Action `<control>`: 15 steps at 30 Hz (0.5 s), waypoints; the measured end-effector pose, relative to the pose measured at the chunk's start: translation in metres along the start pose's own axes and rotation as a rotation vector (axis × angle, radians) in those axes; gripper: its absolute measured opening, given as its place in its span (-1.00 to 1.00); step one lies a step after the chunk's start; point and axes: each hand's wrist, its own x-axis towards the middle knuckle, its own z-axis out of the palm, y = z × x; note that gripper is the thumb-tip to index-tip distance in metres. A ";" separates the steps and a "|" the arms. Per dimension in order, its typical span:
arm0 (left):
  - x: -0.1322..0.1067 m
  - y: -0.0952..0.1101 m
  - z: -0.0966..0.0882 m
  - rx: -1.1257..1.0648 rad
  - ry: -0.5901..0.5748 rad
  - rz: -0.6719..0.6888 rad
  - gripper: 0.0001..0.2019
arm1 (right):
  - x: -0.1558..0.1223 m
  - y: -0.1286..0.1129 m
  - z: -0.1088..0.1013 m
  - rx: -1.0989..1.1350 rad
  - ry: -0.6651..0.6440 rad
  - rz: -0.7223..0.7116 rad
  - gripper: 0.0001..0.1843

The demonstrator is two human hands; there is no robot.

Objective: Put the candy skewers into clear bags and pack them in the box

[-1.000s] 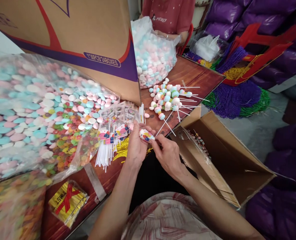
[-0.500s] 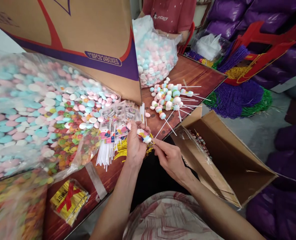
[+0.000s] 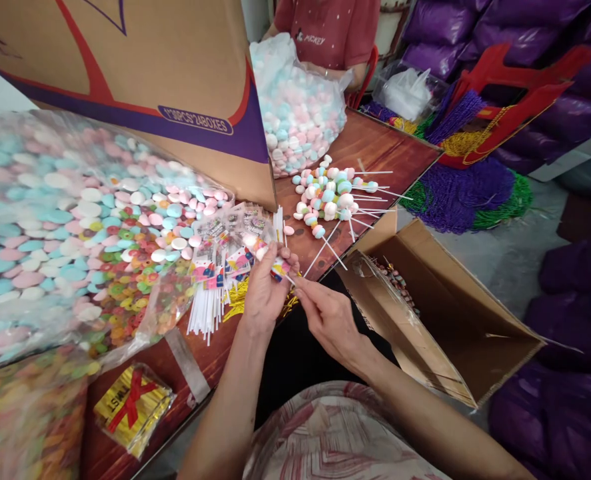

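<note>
My left hand (image 3: 265,287) is closed around a candy skewer (image 3: 279,269) in a small printed clear wrapper. Pink and white candy shows past the thumb, toward the pile of wrappers. The fingers of my right hand (image 3: 328,317) pinch the white stick end of this skewer; whether a tie is in them I cannot make out. Close behind my left hand lie printed wrappers (image 3: 225,240), white sticks (image 3: 206,310) and gold twist ties (image 3: 236,299). Finished-looking candy skewers (image 3: 330,197) are heaped farther back on the table (image 3: 375,143).
A large bag of pastel candies and gummy rings (image 3: 75,233) covers the left. Behind stands a tall carton (image 3: 150,73). An open cardboard box (image 3: 455,320) stands right of my knees. Across the table sits a person in a red shirt (image 3: 325,33) beside another candy bag (image 3: 300,107).
The skewer has turned in my left hand, its candy end now pointing up and left, out past the thumb. Both hands stay together, shifted slightly left in view as the camera moved.
</note>
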 end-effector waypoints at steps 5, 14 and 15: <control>-0.004 0.001 0.002 0.047 0.011 0.017 -0.82 | -0.008 -0.003 -0.010 0.363 -0.180 0.281 -0.67; -0.017 -0.016 -0.005 0.291 -0.117 0.079 -0.71 | 0.007 -0.012 0.015 0.362 -0.027 0.263 -0.72; -0.018 -0.016 -0.005 0.337 -0.135 0.083 -0.68 | 0.006 -0.012 0.016 0.386 -0.017 0.273 -0.70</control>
